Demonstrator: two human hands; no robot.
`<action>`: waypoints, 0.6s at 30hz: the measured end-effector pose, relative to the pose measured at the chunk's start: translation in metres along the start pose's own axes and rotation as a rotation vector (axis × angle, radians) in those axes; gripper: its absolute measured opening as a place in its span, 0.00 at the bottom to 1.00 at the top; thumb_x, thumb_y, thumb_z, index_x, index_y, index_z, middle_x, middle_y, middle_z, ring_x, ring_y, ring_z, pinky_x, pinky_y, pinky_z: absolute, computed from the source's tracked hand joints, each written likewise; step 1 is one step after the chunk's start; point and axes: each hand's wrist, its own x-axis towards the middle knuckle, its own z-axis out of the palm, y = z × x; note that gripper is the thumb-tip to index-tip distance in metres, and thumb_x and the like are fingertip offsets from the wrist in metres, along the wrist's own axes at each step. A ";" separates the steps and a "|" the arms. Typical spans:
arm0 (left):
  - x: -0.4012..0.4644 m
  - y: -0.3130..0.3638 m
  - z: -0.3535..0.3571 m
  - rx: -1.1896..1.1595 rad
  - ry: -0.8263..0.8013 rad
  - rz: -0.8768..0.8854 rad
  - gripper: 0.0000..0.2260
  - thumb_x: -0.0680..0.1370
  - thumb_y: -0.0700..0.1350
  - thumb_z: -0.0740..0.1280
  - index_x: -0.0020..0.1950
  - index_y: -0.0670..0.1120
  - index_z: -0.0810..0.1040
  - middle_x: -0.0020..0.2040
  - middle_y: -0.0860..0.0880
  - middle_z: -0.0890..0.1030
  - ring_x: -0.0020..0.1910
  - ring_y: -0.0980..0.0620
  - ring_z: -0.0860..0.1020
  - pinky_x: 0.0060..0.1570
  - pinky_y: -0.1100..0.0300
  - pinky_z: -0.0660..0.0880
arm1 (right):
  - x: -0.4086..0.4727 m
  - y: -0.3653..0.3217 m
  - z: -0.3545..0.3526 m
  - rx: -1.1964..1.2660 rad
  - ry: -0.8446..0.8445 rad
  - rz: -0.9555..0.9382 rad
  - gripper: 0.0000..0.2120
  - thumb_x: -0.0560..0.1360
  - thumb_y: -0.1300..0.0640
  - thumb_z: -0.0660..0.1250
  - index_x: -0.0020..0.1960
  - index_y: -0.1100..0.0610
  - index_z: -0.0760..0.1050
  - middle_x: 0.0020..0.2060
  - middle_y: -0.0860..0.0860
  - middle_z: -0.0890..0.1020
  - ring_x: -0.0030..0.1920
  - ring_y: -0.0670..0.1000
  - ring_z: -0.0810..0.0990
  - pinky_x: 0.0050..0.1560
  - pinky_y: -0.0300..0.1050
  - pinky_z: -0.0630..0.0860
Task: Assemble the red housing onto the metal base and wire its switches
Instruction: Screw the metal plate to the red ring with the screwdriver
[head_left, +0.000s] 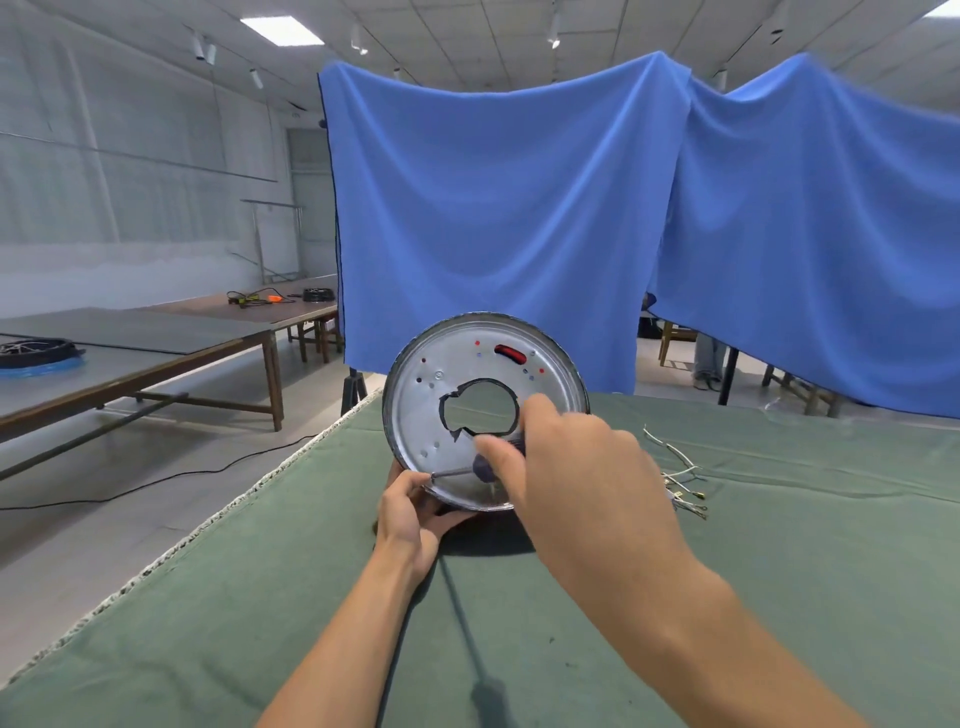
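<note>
In the middle of the frame the metal base (485, 410) stands on its edge on the green desk (779, 571), its flat silver face turned to the camera. It has a large irregular hole in the centre, and the desk shows through this hole. Through a slot and some small holes in the upper right part of the disc a little red (510, 354) shows; this seems to be the housing behind the base, but the rest of it is hidden and its form cannot be told.

The left hand (410, 512) grips the lower left rim of the base, thumb on the front face, the other fingers hidden behind the disc. The right hand (576, 467) is closed around a screwdriver (470, 469). Only the thin metal shaft and a part of the dark handle are visible; the hand is blurred and covers the rest. The tip points to the left and lies at the lower left rim, just beside the left thumb. If it sits in a screw cannot be seen.

To the right of the right hand a bundle of thin white wires (680, 475) lies on the desk, partly hidden by the hand. Behind, blue cloths (519, 218) hang across the upper half of the frame and hide what is behind them.
</note>
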 end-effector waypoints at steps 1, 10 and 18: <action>0.000 0.000 -0.001 -0.006 0.008 0.006 0.09 0.73 0.35 0.56 0.38 0.44 0.75 0.32 0.44 0.81 0.28 0.46 0.80 0.28 0.52 0.78 | -0.002 0.000 0.000 -0.043 -0.011 0.030 0.19 0.79 0.37 0.48 0.46 0.53 0.59 0.36 0.50 0.73 0.48 0.58 0.79 0.26 0.43 0.54; -0.002 -0.001 -0.004 -0.042 0.002 0.013 0.16 0.74 0.36 0.59 0.59 0.40 0.77 0.47 0.41 0.83 0.39 0.45 0.84 0.34 0.48 0.79 | -0.007 -0.002 -0.003 0.120 -0.072 0.052 0.13 0.78 0.42 0.56 0.49 0.50 0.59 0.40 0.48 0.66 0.42 0.56 0.72 0.37 0.47 0.62; -0.004 -0.001 0.000 -0.006 -0.027 0.054 0.19 0.78 0.42 0.62 0.70 0.50 0.72 0.53 0.42 0.83 0.42 0.47 0.84 0.34 0.49 0.79 | -0.005 0.001 -0.008 0.226 -0.082 0.074 0.15 0.75 0.46 0.60 0.56 0.45 0.57 0.50 0.47 0.70 0.46 0.57 0.74 0.42 0.48 0.68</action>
